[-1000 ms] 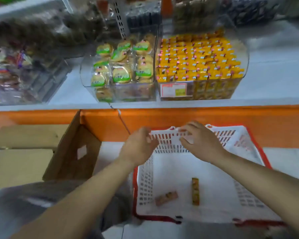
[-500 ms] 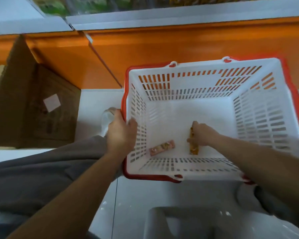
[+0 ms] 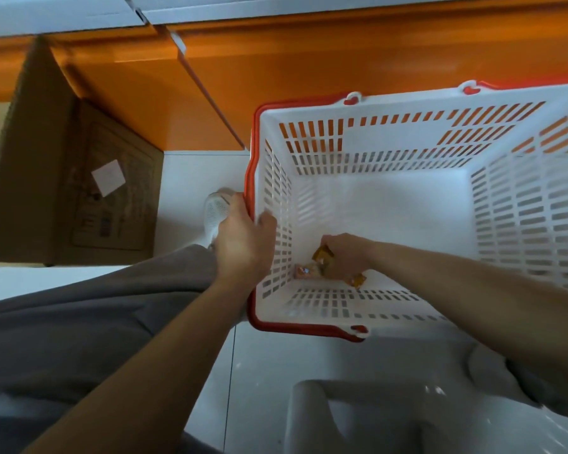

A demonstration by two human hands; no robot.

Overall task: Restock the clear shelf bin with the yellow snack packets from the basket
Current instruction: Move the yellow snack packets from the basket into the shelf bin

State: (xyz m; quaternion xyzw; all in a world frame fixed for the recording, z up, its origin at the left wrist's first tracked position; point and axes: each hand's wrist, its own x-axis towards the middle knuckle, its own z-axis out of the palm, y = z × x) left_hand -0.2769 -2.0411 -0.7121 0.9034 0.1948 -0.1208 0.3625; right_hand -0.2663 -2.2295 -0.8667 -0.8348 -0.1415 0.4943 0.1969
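Note:
A white basket with a red rim (image 3: 407, 132) stands on the floor below the orange shelf front. My left hand (image 3: 243, 240) grips its left rim. My right hand (image 3: 345, 257) is down at the basket's bottom near the front-left corner, fingers curled round a yellow snack packet (image 3: 322, 253) whose ends stick out on both sides of the hand. A second packet (image 3: 304, 271) lies flat just left of that hand, touching it or nearly so. The clear shelf bin is out of view.
An open cardboard box (image 3: 79, 178) stands on the floor at the left. The orange shelf base (image 3: 309, 60) runs across the top. My grey trouser leg (image 3: 95, 316) and white shoe (image 3: 217, 211) are beside the basket. A white stool (image 3: 374, 417) is at the bottom.
My view dropped from the shelf bins to the basket. My left hand moved to the left rim; my right hand reached to the bottom, took hold of one packet and carried it towards the other.

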